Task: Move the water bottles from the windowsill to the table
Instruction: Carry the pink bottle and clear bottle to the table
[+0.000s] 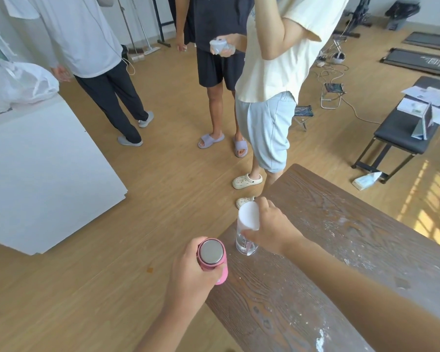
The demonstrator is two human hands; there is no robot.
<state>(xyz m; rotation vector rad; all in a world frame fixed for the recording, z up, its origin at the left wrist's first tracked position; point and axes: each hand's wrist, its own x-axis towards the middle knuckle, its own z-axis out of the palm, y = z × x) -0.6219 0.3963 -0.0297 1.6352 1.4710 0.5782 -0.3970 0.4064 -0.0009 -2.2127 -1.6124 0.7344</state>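
Observation:
My right hand (269, 227) grips a clear bottle with a white cap (247, 235) near its top. The bottle stands upright on the near left edge of the dark brown wooden table (328, 250). My left hand (191, 275) is closed around a pink bottle with a silver metal lid (212, 254). That bottle is upright, at the table's left edge, just left of the clear one. I cannot tell whether its base rests on the table. No windowsill is in view.
Three people stand on the wooden floor beyond the table; the nearest, in light shorts (267, 128), is right at its far corner. White boards (41, 168) lie at the left. A black bench with papers (404, 128) is at the right.

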